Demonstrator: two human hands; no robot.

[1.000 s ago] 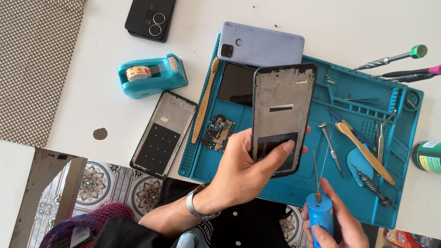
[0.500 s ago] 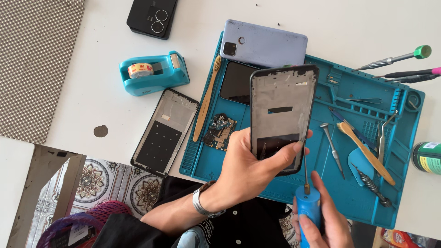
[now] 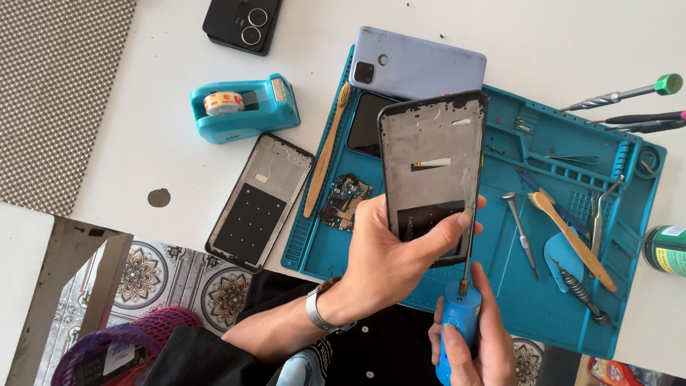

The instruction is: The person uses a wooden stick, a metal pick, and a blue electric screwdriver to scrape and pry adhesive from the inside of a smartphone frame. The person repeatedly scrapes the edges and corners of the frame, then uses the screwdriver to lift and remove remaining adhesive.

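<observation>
My left hand [image 3: 389, 254] grips the lower end of a stripped phone frame [image 3: 431, 161], holding it upright above the teal repair mat [image 3: 514, 300]. My right hand [image 3: 471, 343] holds a blue-handled screwdriver [image 3: 457, 314] whose thin shaft points up against the frame's lower right edge. A small circuit board [image 3: 343, 199] lies on the mat just left of my left hand. A grey-blue phone back cover [image 3: 418, 66] and a dark phone screen [image 3: 364, 125] lie behind the frame.
Another open phone frame [image 3: 261, 200] lies left of the mat, a teal tape dispenser [image 3: 239, 106] above it, a black phone [image 3: 241, 23] at the top. Tweezers, screwdrivers and a wooden-handled brush [image 3: 568, 236] sit on the mat's right side. A green can [image 3: 666, 249] stands at the right edge.
The phone frame has been lifted slightly and tilted. My right hand has brought the screwdriver left and up, so its tip now meets the frame's lower right edge.
</observation>
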